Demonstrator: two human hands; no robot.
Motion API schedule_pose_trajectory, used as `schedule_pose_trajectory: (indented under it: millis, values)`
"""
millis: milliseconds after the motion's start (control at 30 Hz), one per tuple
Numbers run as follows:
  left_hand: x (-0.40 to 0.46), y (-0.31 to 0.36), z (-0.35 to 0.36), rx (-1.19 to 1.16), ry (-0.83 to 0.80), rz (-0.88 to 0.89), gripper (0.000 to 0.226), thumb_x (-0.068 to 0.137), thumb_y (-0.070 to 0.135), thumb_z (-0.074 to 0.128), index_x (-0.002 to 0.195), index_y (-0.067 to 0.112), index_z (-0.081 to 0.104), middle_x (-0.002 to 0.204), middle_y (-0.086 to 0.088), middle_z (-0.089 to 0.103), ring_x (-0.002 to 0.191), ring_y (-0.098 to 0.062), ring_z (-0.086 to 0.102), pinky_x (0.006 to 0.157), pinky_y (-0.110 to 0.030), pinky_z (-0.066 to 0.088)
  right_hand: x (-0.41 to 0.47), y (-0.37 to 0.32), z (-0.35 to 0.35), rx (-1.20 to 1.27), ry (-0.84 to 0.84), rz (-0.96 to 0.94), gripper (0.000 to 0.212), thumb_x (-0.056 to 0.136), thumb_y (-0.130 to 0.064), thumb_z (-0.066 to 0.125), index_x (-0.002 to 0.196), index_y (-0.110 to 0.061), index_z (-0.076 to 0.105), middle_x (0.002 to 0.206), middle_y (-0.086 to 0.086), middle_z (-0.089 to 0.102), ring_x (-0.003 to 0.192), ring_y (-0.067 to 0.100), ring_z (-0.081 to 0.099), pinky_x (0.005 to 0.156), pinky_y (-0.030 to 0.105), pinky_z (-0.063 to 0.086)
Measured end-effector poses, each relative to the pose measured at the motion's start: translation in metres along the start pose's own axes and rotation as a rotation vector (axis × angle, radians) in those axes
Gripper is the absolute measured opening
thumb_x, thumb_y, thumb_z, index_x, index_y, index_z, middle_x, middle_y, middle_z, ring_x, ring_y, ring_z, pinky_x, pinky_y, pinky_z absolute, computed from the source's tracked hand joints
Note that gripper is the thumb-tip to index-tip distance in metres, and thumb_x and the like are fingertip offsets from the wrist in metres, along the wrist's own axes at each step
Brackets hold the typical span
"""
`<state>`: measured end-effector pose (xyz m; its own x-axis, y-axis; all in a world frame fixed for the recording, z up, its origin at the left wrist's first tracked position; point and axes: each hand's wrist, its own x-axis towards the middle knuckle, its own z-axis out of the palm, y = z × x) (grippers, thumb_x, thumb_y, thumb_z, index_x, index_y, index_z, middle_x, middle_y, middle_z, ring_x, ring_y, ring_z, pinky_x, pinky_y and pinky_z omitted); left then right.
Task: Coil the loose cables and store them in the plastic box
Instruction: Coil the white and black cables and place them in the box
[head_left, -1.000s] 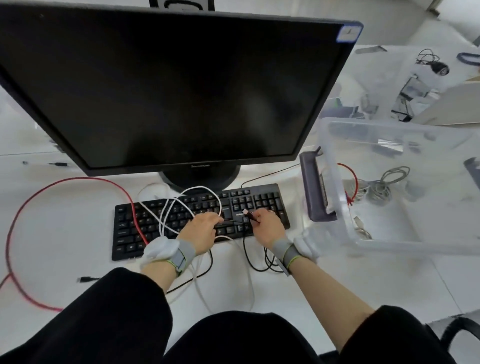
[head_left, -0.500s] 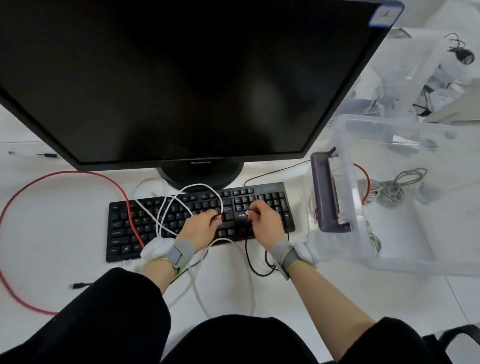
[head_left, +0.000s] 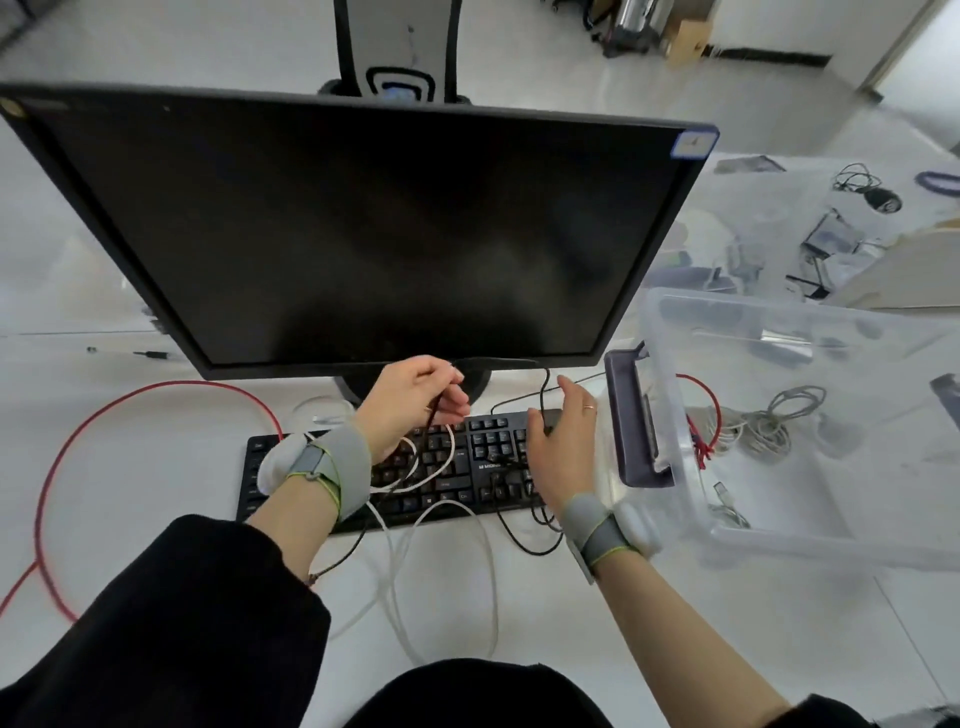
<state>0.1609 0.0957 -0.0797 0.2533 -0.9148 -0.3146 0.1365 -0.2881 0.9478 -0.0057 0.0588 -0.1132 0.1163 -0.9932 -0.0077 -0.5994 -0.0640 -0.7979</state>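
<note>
A thin black cable (head_left: 523, 540) loops over the right half of the black keyboard (head_left: 447, 499) and hangs off its front edge. My left hand (head_left: 410, 405) is raised in front of the monitor base and grips one stretch of that cable in curled fingers. My right hand (head_left: 563, 441) hovers over the keyboard's right end; its fingers point forward and the cable runs in between thumb and forefinger. A white cable (head_left: 441, 525) lies looped across the keys and down the desk. The clear plastic box (head_left: 779, 540) stands at the right with a grey coiled cable (head_left: 774, 421) inside.
A large black monitor (head_left: 363, 234) stands right behind the keyboard. A long red cable (head_left: 156, 389) curves over the desk on the left. The box's dark handle (head_left: 634, 415) faces my right hand. More clutter lies on the table at the far right.
My left hand has lifted off the keyboard toward the monitor base with the black cable. My right hand has shifted right to the keyboard's end, so the hands are farther apart.
</note>
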Motion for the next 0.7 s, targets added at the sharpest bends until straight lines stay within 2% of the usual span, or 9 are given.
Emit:
schedule_pose_trajectory:
  millis: [67,133,200,267,367,433,567,633,700]
  values:
    - [-0.003,0.027,0.004,-0.109,-0.015,0.055,0.022,0.099,0.008,0.042,0.084,0.006,0.058,0.067,-0.007,0.061,0.064,-0.017,0.066,0.066,-0.027,0.059,-0.007,-0.006,0.006,0.046,-0.039,-0.030,0.034,0.093,-0.012,0.052,0.127,-0.009,0.050,0.127,0.007,0.048,0.111,0.017,0.049,0.103,0.027,0.038]
    - [-0.007,0.051,0.009,-0.160,-0.040,0.097,0.020,0.099,0.008,0.043,0.086,0.005,0.058,0.066,-0.005,0.060,0.066,-0.017,0.066,0.069,-0.029,0.060,-0.012,-0.013,0.015,0.061,-0.279,-0.044,0.032,0.091,-0.015,0.057,0.123,-0.011,0.055,0.111,0.005,0.056,0.091,0.016,0.055,0.093,0.029,0.045]
    - [-0.010,0.070,0.014,-0.179,-0.069,0.133,0.018,0.099,0.008,0.044,0.089,0.004,0.059,0.067,-0.005,0.060,0.067,-0.016,0.066,0.070,-0.031,0.060,-0.017,-0.022,0.024,0.103,-0.550,-0.034,0.043,0.089,-0.019,0.062,0.130,-0.016,0.051,0.102,-0.001,0.055,0.083,0.015,0.054,0.080,0.024,0.047]
    - [-0.013,0.082,0.018,-0.172,-0.100,0.167,0.018,0.098,0.008,0.045,0.091,0.003,0.060,0.068,-0.006,0.060,0.069,-0.017,0.066,0.071,-0.031,0.059,-0.019,-0.032,0.031,0.163,-0.640,-0.036,0.042,0.089,-0.021,0.062,0.130,-0.019,0.051,0.088,-0.005,0.055,0.072,0.011,0.052,0.067,0.017,0.043]
    - [-0.016,0.085,0.017,-0.052,-0.110,0.207,0.019,0.099,0.012,0.045,0.096,0.007,0.064,0.077,-0.006,0.065,0.079,-0.017,0.066,0.079,-0.032,0.057,-0.015,-0.043,0.030,0.203,-0.631,-0.061,0.021,0.093,-0.016,0.056,0.109,-0.006,0.065,0.073,-0.002,0.056,0.056,0.006,0.048,0.055,0.010,0.040]
    - [-0.016,0.078,0.012,0.060,-0.076,0.206,0.023,0.100,0.018,0.043,0.105,0.013,0.064,0.090,-0.004,0.069,0.091,-0.015,0.066,0.086,-0.030,0.054,-0.014,-0.046,0.023,0.231,-0.645,-0.061,0.021,0.095,-0.011,0.052,0.099,0.002,0.066,0.069,0.000,0.057,0.053,0.007,0.048,0.050,0.009,0.038]
    - [-0.013,0.047,-0.004,0.215,0.004,0.066,0.036,0.103,0.022,0.032,0.132,0.009,0.051,0.107,-0.003,0.065,0.099,-0.017,0.061,0.090,-0.029,0.047,-0.008,-0.050,-0.001,0.470,-0.553,0.025,0.018,0.095,-0.006,0.048,0.088,-0.001,0.064,0.066,0.002,0.058,0.046,0.003,0.049,0.043,0.010,0.033]
    - [-0.017,0.031,-0.007,0.287,-0.122,-0.062,0.035,0.103,0.026,0.032,0.132,0.015,0.047,0.114,-0.001,0.061,0.106,-0.015,0.057,0.093,-0.031,0.044,0.002,-0.051,-0.012,0.630,-0.462,0.114,0.020,0.095,-0.005,0.048,0.082,-0.006,0.063,0.066,0.003,0.059,0.044,0.001,0.048,0.045,0.012,0.031]
    - [-0.024,0.021,-0.003,0.342,-0.309,-0.141,0.026,0.101,0.032,0.035,0.123,0.027,0.047,0.117,0.005,0.058,0.112,-0.010,0.052,0.100,-0.032,0.037,0.010,-0.054,-0.019,0.740,-0.413,0.194,0.023,0.096,-0.007,0.046,0.081,-0.010,0.063,0.068,0.001,0.060,0.047,0.003,0.049,0.052,0.016,0.033]
